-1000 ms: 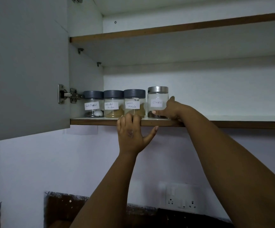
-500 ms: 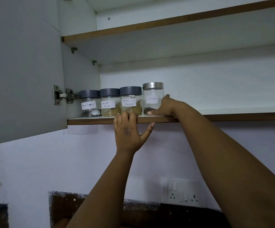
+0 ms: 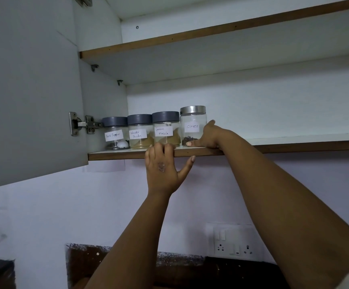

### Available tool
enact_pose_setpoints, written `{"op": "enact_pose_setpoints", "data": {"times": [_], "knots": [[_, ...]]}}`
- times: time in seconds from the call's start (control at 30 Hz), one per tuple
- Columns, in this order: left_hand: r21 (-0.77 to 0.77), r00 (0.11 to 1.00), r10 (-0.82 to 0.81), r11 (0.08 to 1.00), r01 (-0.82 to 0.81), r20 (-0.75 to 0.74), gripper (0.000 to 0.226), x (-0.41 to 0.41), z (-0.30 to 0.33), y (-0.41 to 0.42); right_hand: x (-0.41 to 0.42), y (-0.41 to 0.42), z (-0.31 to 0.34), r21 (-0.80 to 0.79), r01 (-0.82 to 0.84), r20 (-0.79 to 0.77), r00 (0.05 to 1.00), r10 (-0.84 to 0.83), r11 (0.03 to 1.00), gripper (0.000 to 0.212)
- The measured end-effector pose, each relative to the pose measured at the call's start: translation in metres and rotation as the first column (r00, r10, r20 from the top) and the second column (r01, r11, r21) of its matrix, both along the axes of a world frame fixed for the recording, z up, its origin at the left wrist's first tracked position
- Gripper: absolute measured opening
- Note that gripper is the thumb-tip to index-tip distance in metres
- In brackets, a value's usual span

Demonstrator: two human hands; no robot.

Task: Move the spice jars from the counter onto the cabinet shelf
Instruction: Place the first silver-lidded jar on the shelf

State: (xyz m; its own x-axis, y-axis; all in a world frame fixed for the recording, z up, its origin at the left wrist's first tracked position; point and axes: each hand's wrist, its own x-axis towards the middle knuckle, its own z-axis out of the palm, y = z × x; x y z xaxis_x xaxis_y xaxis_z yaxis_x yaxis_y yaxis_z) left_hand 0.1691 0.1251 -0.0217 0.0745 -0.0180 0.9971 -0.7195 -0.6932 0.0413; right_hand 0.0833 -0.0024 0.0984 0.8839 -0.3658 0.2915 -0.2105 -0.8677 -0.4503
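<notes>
Spice jars stand in a row at the left end of the lower cabinet shelf, upright and touching side to side: the Black Pepper jar, the Coriander Powder jar, the Garam Masala jar and, rightmost, the Cloves jar with its silver lid. The right hand wraps the right side of the Cloves jar; its thumb lies along the jar's base at the front, while the fingers pass behind the glass and are hidden. The left hand grips the shelf's front edge just below the Garam Masala jar, fingers hooked over the top so their tips cover the jar's foot, thumb spread out under the edge. The open cabinet door is cut off at the left. The wall socket below is dim, and the dark counter is hard to make out.
</notes>
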Motion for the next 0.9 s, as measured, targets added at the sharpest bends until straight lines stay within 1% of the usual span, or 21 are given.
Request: {"op": "enact_pose_setpoints", "data": {"times": [0.27, 0.47, 0.63, 0.7, 0.77, 0.87, 0.9], "knots": [[0.005, 1.000, -0.007, 1.000, 0.007, -0.003, 0.054, -0.001, 0.000, 0.001, -0.002, 0.002, 0.000, -0.008, 0.014, -0.007, 1.000, -0.014, 1.000, 0.120], [0.010, 1.000, -0.023, 1.000, 0.023, -0.002, 0.052, -0.003, -0.001, 0.002, -0.003, 0.003, -0.001, 0.021, 0.033, 0.002, 0.999, -0.033, 0.999, 0.126], [0.002, 0.998, -0.063, 0.998, 0.063, -0.004, 0.050, -0.010, 0.002, 0.003, -0.015, 0.006, -0.004, 0.072, 0.070, -0.020, 0.997, -0.069, 0.995, 0.123], [0.013, 0.997, -0.075, 0.997, 0.075, 0.002, 0.049, -0.010, 0.001, 0.005, -0.018, 0.007, -0.016, -0.003, 0.169, 0.005, 0.986, -0.169, 0.986, 0.113], [0.034, 0.995, -0.097, 0.995, 0.097, -0.008, 0.049, -0.012, 0.000, 0.007, -0.026, 0.011, -0.028, -0.132, 0.293, 0.094, 0.955, -0.282, 0.947, 0.100], [0.089, 0.989, -0.139, 0.986, 0.144, -0.060, 0.056, -0.016, -0.007, 0.012, -0.040, 0.019, -0.043, -0.292, 0.376, 0.222, 0.921, -0.320, 0.879, 0.072], [0.118, 0.983, -0.163, 0.978, 0.172, -0.082, 0.061, -0.017, -0.010, 0.014, -0.042, 0.022, -0.050, -0.319, 0.400, 0.271, 0.907, -0.322, 0.859, 0.067]]}}
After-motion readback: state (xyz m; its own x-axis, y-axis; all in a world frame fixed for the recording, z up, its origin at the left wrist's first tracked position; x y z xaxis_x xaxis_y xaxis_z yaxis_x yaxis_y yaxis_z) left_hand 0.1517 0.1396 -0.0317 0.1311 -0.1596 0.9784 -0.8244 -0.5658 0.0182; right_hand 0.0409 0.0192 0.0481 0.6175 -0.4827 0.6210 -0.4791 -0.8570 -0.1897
